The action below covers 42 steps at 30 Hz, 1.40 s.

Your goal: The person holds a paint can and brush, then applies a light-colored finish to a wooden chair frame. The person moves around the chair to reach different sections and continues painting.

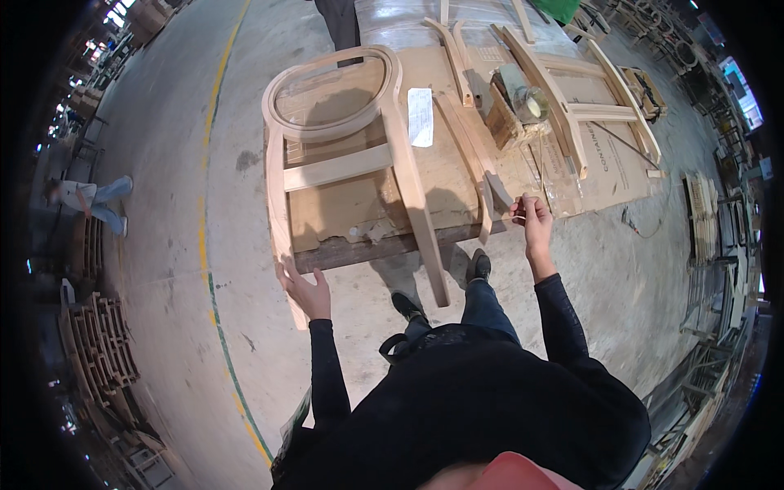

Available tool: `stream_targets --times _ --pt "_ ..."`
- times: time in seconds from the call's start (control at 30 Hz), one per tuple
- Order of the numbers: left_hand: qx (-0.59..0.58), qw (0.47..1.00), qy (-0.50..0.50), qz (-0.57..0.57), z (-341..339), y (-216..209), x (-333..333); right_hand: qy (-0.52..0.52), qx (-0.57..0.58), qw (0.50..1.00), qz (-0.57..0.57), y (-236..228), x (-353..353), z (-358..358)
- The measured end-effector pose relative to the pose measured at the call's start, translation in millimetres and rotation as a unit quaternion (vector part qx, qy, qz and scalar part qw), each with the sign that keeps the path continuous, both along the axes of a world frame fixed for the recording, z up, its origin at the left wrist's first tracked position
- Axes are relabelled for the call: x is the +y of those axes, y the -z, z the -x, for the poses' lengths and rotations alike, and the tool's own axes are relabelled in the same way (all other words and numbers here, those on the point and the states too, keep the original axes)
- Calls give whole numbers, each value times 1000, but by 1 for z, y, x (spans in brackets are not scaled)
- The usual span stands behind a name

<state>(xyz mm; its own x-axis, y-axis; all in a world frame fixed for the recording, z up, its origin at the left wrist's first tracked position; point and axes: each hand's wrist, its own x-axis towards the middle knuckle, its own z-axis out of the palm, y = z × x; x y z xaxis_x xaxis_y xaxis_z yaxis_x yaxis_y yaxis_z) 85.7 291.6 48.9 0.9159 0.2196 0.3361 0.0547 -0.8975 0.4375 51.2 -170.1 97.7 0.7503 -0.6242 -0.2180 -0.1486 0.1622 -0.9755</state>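
Note:
A pale wooden chair back frame (pixel 339 171), with an oval ring at its far end and two long legs, lies on the cardboard-covered table (pixel 425 212). My left hand (pixel 304 292) touches its left leg near the table's front edge, thumb spread away from the fingers. Its right leg juts over that edge. To the right, my right hand (pixel 532 219) is closed in a pinch, with a thin light-coloured strip at its fingertips, too small to identify. Just left of that hand, curved wooden pieces (pixel 469 147) lie with their near ends over the edge.
A paper sheet (pixel 420 117) lies beside the frame. Farther right are a worn box (pixel 508 114) holding a jar (pixel 532 106) and another wooden frame (pixel 600 110). Someone's dark-clothed leg (pixel 339 24) is beyond the table. Another person (pixel 94 200) is at far left, near stacked wooden parts (pixel 102 347).

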Motion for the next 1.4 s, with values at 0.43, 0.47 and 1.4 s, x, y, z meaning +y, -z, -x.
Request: stream_targets --times 0.43,0.47,1.4 --pt "87 978 138 130 -69 39 -401 -284 12 956 -78 23 -114 -16" --pt "133 983 100 83 -79 58 -419 -297 29 950 -94 16 -120 -13" --pt "285 955 -37 72 -126 50 -466 -318 72 932 159 82 -154 -9"
